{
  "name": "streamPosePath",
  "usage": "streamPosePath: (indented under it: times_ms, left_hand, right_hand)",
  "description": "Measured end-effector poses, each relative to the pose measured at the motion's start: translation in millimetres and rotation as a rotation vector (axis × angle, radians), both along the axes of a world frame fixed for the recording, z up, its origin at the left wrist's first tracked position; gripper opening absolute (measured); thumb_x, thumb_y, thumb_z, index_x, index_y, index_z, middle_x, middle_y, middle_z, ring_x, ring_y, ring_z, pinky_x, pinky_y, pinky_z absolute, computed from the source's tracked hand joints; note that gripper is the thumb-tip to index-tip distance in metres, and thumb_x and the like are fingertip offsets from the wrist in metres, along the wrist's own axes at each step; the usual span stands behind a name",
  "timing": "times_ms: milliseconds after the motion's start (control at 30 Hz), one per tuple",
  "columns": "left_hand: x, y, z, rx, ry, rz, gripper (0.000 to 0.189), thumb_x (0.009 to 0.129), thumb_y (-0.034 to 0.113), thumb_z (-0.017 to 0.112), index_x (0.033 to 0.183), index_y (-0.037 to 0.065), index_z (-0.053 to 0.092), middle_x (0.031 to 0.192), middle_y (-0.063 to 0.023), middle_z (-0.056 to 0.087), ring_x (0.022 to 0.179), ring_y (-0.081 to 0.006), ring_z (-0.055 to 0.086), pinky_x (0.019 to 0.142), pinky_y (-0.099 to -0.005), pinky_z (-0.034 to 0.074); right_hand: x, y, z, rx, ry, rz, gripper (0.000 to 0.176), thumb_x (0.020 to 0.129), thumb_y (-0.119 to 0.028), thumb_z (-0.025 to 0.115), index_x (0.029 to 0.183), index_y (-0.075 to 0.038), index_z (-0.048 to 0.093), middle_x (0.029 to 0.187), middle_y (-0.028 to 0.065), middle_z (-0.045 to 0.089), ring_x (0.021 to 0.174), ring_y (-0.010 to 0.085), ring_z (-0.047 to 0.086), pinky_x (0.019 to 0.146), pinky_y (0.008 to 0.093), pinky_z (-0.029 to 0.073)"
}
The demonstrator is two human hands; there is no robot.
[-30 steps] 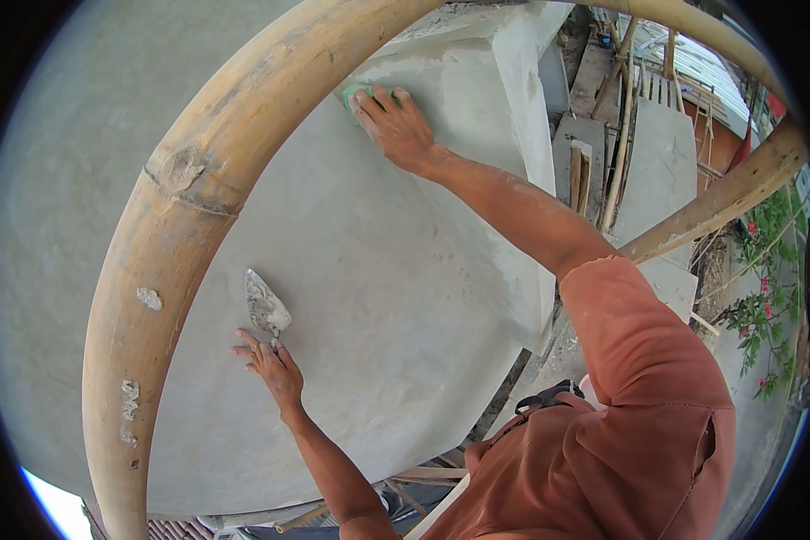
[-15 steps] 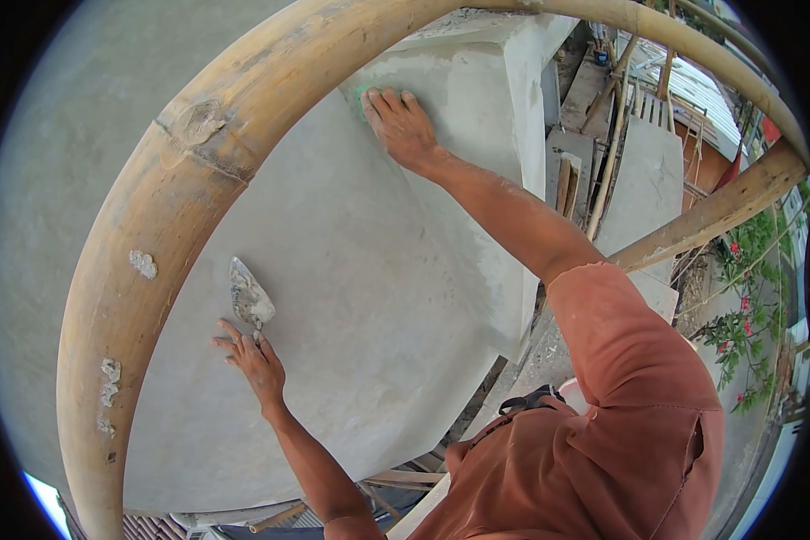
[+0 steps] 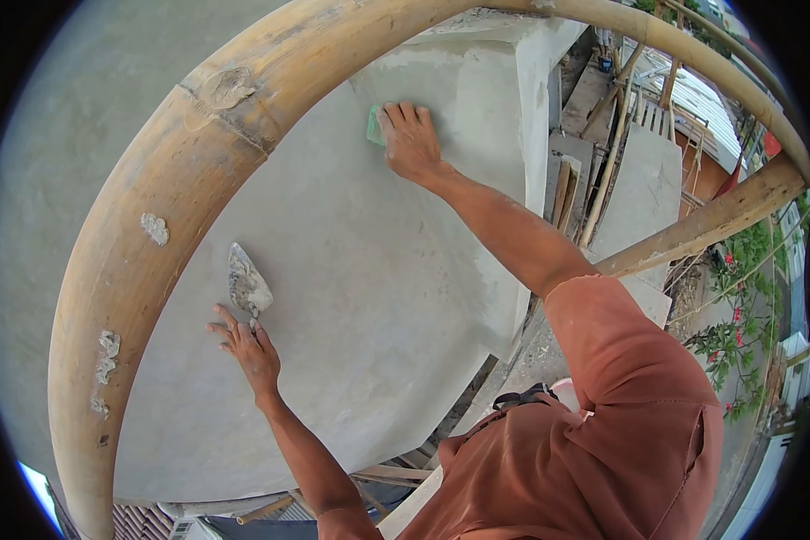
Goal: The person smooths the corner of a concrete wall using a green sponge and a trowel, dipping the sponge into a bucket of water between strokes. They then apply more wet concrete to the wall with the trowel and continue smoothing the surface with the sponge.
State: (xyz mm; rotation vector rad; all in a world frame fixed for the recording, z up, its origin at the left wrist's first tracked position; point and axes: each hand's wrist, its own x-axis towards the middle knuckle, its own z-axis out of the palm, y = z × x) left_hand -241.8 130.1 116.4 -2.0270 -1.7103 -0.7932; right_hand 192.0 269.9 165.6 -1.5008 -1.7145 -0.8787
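Observation:
My right hand (image 3: 411,139) is pressed over a green sponge (image 3: 374,126), which lies against the smooth grey plastered wall (image 3: 360,279). Only the sponge's left edge shows; the rest is under my fingers. Lower left, my left hand (image 3: 254,355) holds a pointing trowel (image 3: 247,281) smeared with pale mortar. Its handle is mostly hidden by the hand, and some of the fingers are spread out next to it. The blade points up and away, close to the wall; whether it touches cannot be made out.
A thick bamboo pole (image 3: 162,189) curves across the view in front of the wall, with dried mortar lumps on it. Another pole (image 3: 702,220) runs at the right. Planks (image 3: 567,193) and a flowering plant (image 3: 733,315) lie beyond the wall's edge.
My right hand has moved slightly down and right along the wall with the sponge, and more of the sponge shows. The left hand keeps the trowel; the view has shifted a little.

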Motion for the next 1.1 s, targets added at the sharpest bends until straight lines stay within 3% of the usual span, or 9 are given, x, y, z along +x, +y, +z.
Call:
streamPosePath:
  times_ms: [133,200,267,300,367,467,933,1033,1100]
  left_hand:
    - [14,-6,-2,-0.053,-0.134,-0.062,0.015,0.103,0.011,0.048,0.102,-0.004,0.05,0.166,-0.0193,0.014,0.149,-0.0539,0.0,0.109,-0.0782,0.015]
    - [38,-15,-7,-0.008,-0.032,-0.05,0.016,0.103,0.011,0.048,0.104,-0.004,0.052,0.161,-0.0227,0.028,0.14,-0.0485,0.038,0.105,-0.0625,0.039]
    - [69,-25,1,-0.204,-0.346,-0.145,0.013,0.099,0.012,0.055,0.098,0.0,0.053,0.139,-0.024,0.056,0.103,-0.0431,0.065,0.084,-0.0514,0.052]
    - [81,-28,-4,-0.209,-0.356,-0.13,0.013,0.099,0.012,0.055,0.098,0.0,0.053,0.139,-0.024,0.056,0.103,-0.0431,0.065,0.084,-0.0514,0.052]
    - [105,-29,-12,-0.158,-0.352,-0.246,0.013,0.096,0.014,0.06,0.094,0.002,0.054,0.102,-0.0192,0.071,0.073,-0.0398,0.066,0.064,-0.0483,0.05]
    - [136,-34,-10,-0.214,-0.329,-0.225,0.013,0.094,0.016,0.063,0.093,0.005,0.055,0.082,-0.0153,0.068,0.073,-0.0408,0.065,0.062,-0.0489,0.05]
    - [175,-43,-14,-0.156,-0.245,-0.287,0.013,0.095,0.014,0.061,0.092,0.003,0.053,0.083,-0.0155,0.068,0.07,-0.0401,0.065,0.06,-0.0477,0.05]
    - [153,-31,-4,-0.124,-0.521,-0.246,0.012,0.097,0.011,0.058,0.093,0.001,0.054,0.087,-0.0166,0.07,0.067,-0.036,0.066,0.059,-0.0436,0.05]
    - [127,-26,12,-0.068,-0.546,-0.118,0.013,0.099,0.011,0.056,0.095,-0.001,0.055,0.098,-0.0186,0.071,0.078,-0.0341,0.067,0.065,-0.0435,0.051]
  right_hand:
    - [-28,-83,-39,-0.039,0.621,0.371,0.072,0.071,-0.013,0.069,0.14,-0.005,0.051,0.134,0.0112,0.049,0.124,0.0278,0.043,0.103,0.0372,0.035]
    - [-34,-117,-61,-0.145,0.924,0.685,0.072,0.074,-0.011,0.069,0.143,-0.007,0.049,0.137,0.0121,0.048,0.129,0.029,0.043,0.109,0.0402,0.036]
    - [-33,-152,-59,-0.244,1.001,0.833,0.072,0.074,-0.01,0.069,0.143,-0.006,0.049,0.138,0.0123,0.048,0.13,0.0293,0.043,0.111,0.0406,0.035]
    - [-32,-165,-54,-0.308,1.077,0.946,0.072,0.074,-0.01,0.07,0.143,-0.006,0.049,0.139,0.0126,0.048,0.132,0.0295,0.043,0.113,0.0411,0.035]
    - [-26,-176,-45,-0.362,1.028,1.006,0.072,0.074,-0.009,0.069,0.143,-0.006,0.049,0.139,0.0126,0.048,0.132,0.0291,0.044,0.113,0.0402,0.036]
    - [-17,-186,-31,-0.42,0.883,1.062,0.071,0.073,-0.007,0.068,0.142,-0.006,0.051,0.141,0.0122,0.048,0.131,0.0288,0.045,0.113,0.0398,0.036]
    - [4,-191,-46,-0.613,0.443,0.887,0.074,0.067,-0.006,0.068,0.14,-0.008,0.056,0.138,0.01,0.053,0.127,0.0296,0.048,0.111,0.0392,0.036]
    - [5,-192,-50,-1.042,1.205,1.149,0.071,0.075,-0.013,0.07,0.143,-0.005,0.052,0.132,0.0058,0.054,0.121,0.0214,0.052,0.108,0.0361,0.038]
    - [11,-183,-33,-0.906,1.299,1.125,0.072,0.075,-0.014,0.07,0.144,-0.005,0.051,0.132,0.0056,0.054,0.122,0.0212,0.052,0.108,0.0356,0.039]
